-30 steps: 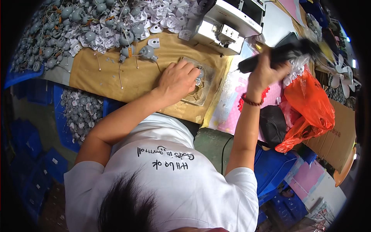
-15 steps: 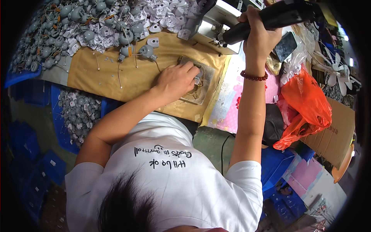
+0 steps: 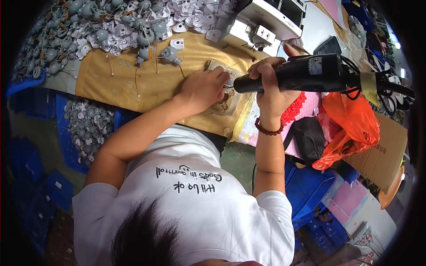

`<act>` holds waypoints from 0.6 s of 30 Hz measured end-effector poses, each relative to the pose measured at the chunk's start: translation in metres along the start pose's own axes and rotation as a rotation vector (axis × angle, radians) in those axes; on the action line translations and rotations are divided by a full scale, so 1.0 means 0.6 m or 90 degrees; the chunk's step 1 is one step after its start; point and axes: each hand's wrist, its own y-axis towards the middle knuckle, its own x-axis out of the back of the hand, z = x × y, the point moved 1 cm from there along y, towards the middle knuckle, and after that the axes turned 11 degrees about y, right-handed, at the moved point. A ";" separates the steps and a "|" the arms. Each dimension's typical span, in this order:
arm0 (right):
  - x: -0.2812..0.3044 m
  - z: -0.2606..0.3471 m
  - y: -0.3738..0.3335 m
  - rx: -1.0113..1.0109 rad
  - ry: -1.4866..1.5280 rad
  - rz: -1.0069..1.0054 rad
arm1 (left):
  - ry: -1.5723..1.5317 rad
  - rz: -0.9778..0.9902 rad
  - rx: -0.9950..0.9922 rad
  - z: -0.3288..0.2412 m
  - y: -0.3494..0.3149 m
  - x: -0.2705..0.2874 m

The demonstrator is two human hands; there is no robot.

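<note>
Landmark: the block (image 3: 225,107). The part (image 3: 229,81) sits on it, mostly hidden by my left hand (image 3: 205,88), whose bent fingers are drawn close together and hold the part there. My right hand (image 3: 274,82) is closed around the driver (image 3: 306,73), nose toward the part; whether the bit makes contact, I cannot tell.

Beyond the block stands the machine (image 3: 266,22). To the block's far left, the heap (image 3: 95,33) limits space; two wired lamps, the nearer at (image 3: 168,55), lie between. To its right, the driver body and my right hand cover the bench; red beads (image 3: 293,107), a pouch (image 3: 309,139) and a red bag (image 3: 350,117) follow outward.

Surface: brown cloth (image 3: 128,84) beneath the block, creased; pink sheet (image 3: 314,99) to its right. Room: green floor (image 3: 239,162) below the block's level; filled blue bin (image 3: 63,133) to its near left; carton (image 3: 377,148) to its far right.
</note>
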 end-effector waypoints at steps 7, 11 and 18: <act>0.002 -0.006 -0.012 0.022 0.012 0.008 | 0.006 -0.019 -0.001 0.001 -0.002 -0.002; 0.007 -0.010 -0.035 0.023 -0.036 0.039 | 0.006 -0.009 0.000 -0.002 0.000 0.006; 0.018 -0.026 -0.065 0.070 0.018 0.102 | -0.042 0.067 0.016 -0.002 0.005 0.018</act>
